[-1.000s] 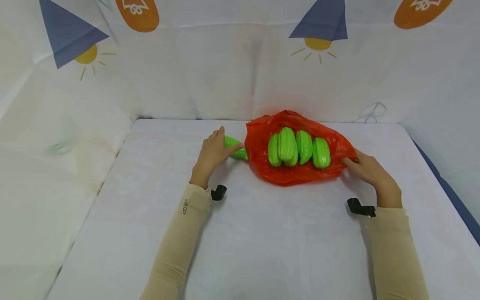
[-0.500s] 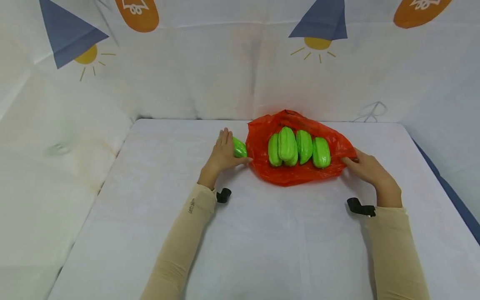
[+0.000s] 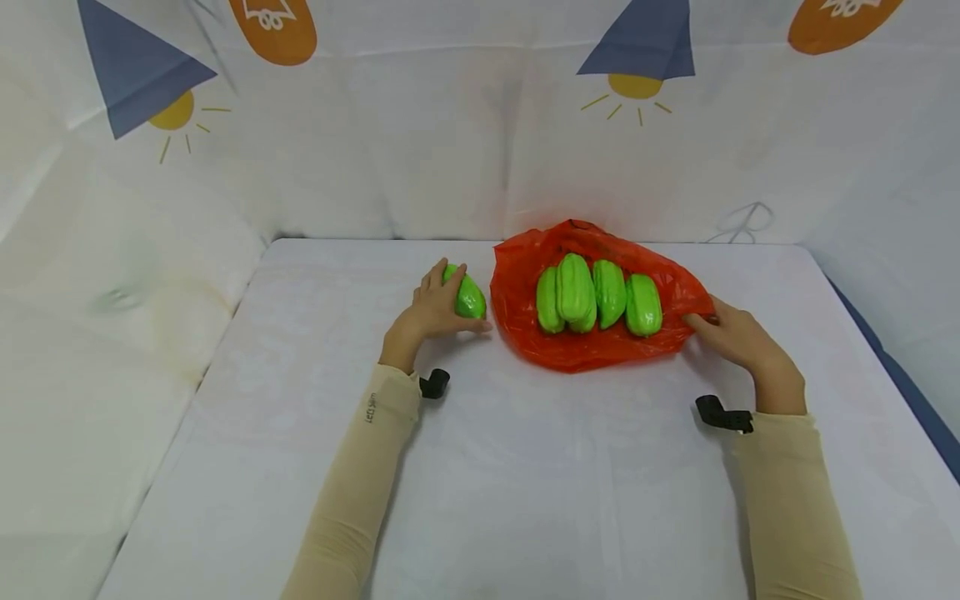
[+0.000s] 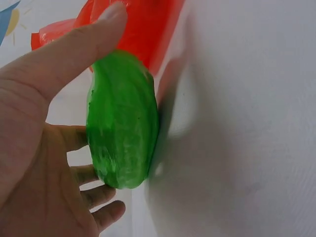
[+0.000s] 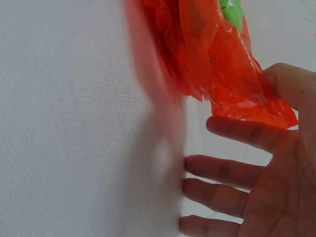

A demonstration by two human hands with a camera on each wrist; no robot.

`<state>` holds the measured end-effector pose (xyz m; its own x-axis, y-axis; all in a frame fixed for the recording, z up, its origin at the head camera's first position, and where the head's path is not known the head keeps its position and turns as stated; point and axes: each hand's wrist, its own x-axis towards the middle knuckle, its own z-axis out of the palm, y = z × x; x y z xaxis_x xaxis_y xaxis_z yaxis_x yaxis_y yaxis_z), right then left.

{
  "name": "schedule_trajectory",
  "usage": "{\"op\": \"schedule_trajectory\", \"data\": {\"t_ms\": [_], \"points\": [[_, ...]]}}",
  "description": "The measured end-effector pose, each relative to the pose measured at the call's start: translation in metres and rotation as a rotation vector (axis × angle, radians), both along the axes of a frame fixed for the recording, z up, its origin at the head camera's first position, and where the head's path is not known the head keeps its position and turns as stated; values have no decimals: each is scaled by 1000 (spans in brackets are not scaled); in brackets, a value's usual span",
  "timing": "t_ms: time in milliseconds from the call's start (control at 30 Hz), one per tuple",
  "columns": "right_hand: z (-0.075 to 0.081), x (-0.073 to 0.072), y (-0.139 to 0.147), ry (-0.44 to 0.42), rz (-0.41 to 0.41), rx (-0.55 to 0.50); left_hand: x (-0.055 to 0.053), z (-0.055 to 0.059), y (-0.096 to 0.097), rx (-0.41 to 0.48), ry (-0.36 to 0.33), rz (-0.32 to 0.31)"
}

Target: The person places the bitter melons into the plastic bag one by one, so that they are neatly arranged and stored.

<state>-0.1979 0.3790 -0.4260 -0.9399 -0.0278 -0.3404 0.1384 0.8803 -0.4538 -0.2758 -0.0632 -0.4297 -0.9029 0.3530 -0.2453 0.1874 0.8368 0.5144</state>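
My left hand point(image 3: 426, 312) holds a green ridged fruit point(image 3: 471, 298), which looks like a star fruit, just left of a red plastic bag point(image 3: 570, 357). In the left wrist view the thumb reaches over the upper end of this fruit point(image 4: 123, 118), and the fingers pass behind it. Its lower side is at or close to the tabletop; I cannot tell which. My right hand point(image 3: 741, 343) pinches the right edge of the bag between thumb and index finger, its other fingers extended. Several similar green fruits point(image 3: 574, 287) lie together on the spread bag.
The white table point(image 3: 555, 483) stretches out in front of the bag. White cloth point(image 3: 450, 150) with printed blue and orange shapes hangs behind the table and along its sides. A small black wrist camera point(image 3: 435, 383) is strapped at the left cuff, and another wrist camera point(image 3: 722, 414) at the right.
The left hand went right towards the bag, then back left with the green fruit, which has turned more upright and stands apart from the bag. The right hand stays at the bag's edge.
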Motion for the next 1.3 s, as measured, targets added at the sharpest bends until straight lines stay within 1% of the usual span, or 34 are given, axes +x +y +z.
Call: {"op": "schedule_trajectory", "data": {"t_ms": [233, 367, 467, 633, 700, 800, 933, 1133, 1300], "points": [[0, 0, 1, 3, 3, -5, -2, 2, -5, 16, -4, -85], [0, 0, 1, 2, 0, -4, -3, 1, -8, 26, 3, -92], [-1, 1, 1, 0, -5, -3, -3, 3, -9, 29, -10, -94], [-1, 1, 1, 0, -7, -4, -2, 6, -12, 20, -42, -133], [-1, 1, 0, 1, -8, -4, -2, 6, -13, 20, -39, -145], [0, 1, 0, 2, -4, -7, -3, 5, -13, 35, -19, -155], [0, 1, 0, -5, -4, -4, -3, 5, -13, 79, 28, -179], [1, 0, 0, -4, -8, 3, -3, 11, -12, 171, 122, -216], [0, 0, 0, -8, -7, 0, -1, 15, -10, 197, 151, -245]]}}
